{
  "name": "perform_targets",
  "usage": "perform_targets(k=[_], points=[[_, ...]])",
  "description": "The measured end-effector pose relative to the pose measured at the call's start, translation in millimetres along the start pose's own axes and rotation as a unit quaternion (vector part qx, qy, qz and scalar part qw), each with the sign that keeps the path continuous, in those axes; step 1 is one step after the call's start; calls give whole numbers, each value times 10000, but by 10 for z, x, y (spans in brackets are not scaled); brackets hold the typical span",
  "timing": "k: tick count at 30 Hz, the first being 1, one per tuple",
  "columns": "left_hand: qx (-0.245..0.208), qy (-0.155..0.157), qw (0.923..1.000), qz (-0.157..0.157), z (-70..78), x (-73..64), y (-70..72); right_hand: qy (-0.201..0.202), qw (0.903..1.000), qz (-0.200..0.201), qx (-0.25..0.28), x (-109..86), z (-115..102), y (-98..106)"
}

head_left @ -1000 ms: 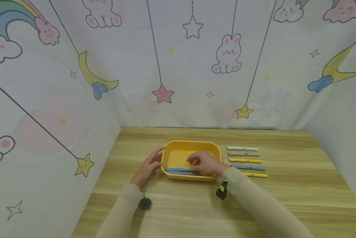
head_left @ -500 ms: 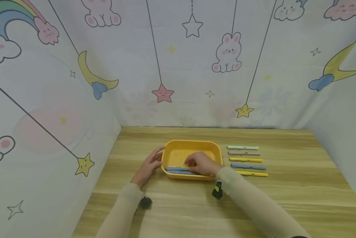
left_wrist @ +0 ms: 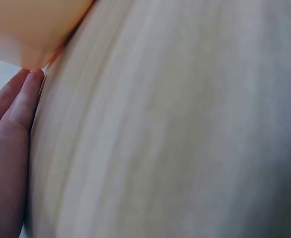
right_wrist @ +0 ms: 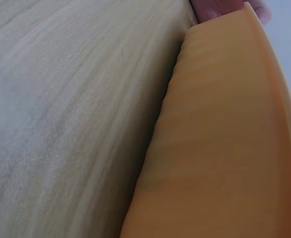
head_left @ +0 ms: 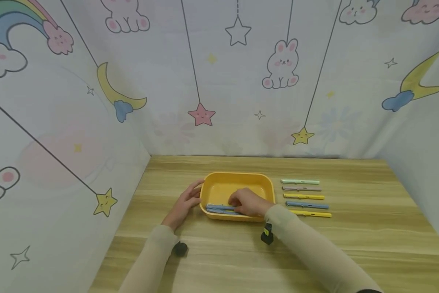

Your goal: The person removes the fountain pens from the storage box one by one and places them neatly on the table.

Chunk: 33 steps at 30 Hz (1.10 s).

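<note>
A yellow plastic tray [head_left: 219, 190] stands on the wooden table, with several blue pens [head_left: 219, 207] lying along its front inside wall. My right hand [head_left: 250, 202] reaches into the tray, thumb and fingers curled round the right end of a blue pen. In the right wrist view the tray's outer wall [right_wrist: 220, 129] hides most of that hand. My left hand [head_left: 183, 205] rests at the tray's left end, its fingers extended along the outside. Up close in the left wrist view, fingertips [left_wrist: 35, 74] touch the tray's wall [left_wrist: 31, 29].
Right of the tray lie pens in a column: a light green pen [head_left: 300, 182], a greyish-pink pen [head_left: 301, 188], a yellow pen [head_left: 304, 196], a blue pen [head_left: 307, 204] and another yellow pen [head_left: 312, 213]. A patterned cloth [head_left: 234, 81] encloses the table's back and sides.
My right hand has moved slightly left and lower into the tray, closing on a blue pen. The blue pens have shifted a little. My left hand stays at the tray's left end.
</note>
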State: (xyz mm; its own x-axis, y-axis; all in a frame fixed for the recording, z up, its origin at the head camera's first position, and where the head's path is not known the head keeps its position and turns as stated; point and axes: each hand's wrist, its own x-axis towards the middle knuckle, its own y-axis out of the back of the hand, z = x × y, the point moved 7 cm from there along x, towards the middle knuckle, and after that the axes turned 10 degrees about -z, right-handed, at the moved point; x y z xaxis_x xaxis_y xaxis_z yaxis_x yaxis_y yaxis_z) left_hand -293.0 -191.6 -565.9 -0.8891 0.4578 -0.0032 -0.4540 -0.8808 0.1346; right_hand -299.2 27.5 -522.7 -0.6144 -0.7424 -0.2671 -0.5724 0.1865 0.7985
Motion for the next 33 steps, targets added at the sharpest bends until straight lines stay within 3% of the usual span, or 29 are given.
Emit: perform_targets(k=[12, 23, 33], points=[[-35, -50, 10000, -40, 11, -9, -12, 61, 9996, -129, -227, -58, -61, 49], [-67, -80, 9999, -44, 16, -25, -21, 87, 9994, -61, 343, -151, 18, 71], [-20, -87, 10000, -25, 35, -14, -21, 164, 9984, 462, 293, -211, 63, 147]])
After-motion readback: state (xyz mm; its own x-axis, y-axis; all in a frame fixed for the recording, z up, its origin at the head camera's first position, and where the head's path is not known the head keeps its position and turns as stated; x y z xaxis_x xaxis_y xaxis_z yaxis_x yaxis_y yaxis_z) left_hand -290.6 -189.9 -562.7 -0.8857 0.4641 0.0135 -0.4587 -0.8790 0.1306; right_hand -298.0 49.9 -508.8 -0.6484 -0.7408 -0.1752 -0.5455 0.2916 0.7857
